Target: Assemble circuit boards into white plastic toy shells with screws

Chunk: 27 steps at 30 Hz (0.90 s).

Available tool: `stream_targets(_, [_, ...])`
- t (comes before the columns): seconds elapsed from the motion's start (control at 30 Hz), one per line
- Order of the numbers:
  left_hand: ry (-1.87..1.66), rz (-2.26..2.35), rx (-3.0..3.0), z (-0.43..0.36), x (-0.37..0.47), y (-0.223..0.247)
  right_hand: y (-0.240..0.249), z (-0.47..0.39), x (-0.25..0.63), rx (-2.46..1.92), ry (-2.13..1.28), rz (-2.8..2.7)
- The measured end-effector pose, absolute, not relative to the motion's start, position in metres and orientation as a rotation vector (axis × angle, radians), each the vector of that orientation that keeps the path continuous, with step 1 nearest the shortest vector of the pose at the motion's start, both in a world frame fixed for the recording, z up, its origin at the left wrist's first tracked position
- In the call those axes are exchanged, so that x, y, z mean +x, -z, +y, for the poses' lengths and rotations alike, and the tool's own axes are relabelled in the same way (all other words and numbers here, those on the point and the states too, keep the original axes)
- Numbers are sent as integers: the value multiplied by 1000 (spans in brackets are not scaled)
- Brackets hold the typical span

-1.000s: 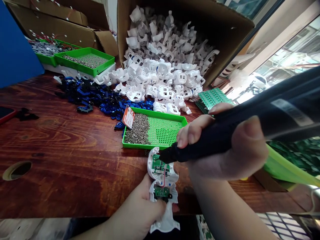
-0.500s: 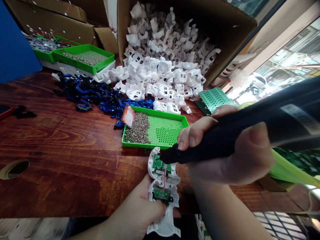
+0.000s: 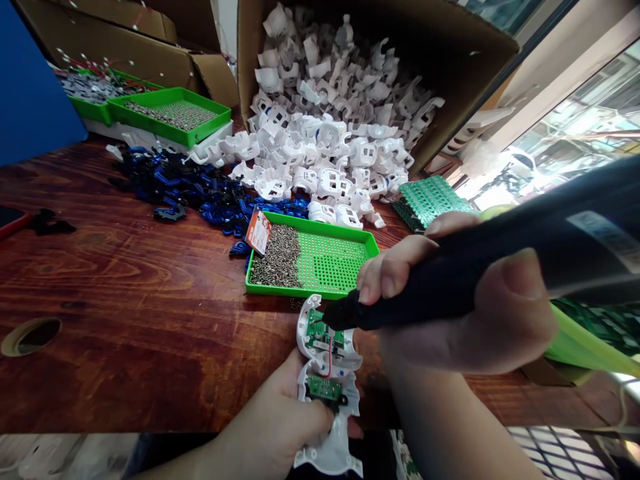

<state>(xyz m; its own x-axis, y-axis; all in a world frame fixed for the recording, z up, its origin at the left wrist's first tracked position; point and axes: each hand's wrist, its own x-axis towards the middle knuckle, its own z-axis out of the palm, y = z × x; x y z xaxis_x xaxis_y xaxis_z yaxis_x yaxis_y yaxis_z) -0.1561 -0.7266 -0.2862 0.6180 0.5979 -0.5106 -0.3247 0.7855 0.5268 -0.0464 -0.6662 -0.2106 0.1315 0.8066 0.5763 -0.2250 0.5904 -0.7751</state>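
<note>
My left hand point(image 3: 293, 417) grips a white plastic shell point(image 3: 333, 443) at the table's front edge, its thumb pressed inside the lower part. Inside the shell sit an upper green circuit board point(image 3: 316, 327) and a smaller lower board point(image 3: 323, 387), joined by a red wire. My right hand point(image 3: 465, 320) is wrapped around a dark electric screwdriver point(image 3: 440, 280), which lies nearly level. Its tip points left over the upper board; whether it touches a screw there is too small to tell. Just beyond stands a green tray point(image 3: 345, 250) with small screws point(image 3: 275, 260) heaped at its left.
A large cardboard box point(image 3: 465, 73) spills white shells point(image 3: 330, 140) onto the table. Blue and black parts point(image 3: 200, 190) lie left of them. Another green tray point(image 3: 173, 113) with screws stands behind. Green circuit board panels point(image 3: 433, 200) lie at right. A round hole point(image 3: 33, 337) pierces the tabletop.
The view has shifted very slightly. My hands, the shell and the screwdriver hold almost the same positions, with the screwdriver tip still over the upper board.
</note>
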Motion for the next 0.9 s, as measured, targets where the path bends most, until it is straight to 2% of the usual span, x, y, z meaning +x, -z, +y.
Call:
stream_targets(0.47, [-522,828,459,-726,-154,274,210,-666,-49,-625,-847,-1243])
stream_targets(0.9, [-523,812,489,-727,-154,283,209,-674,-47,-703,-991,-1208])
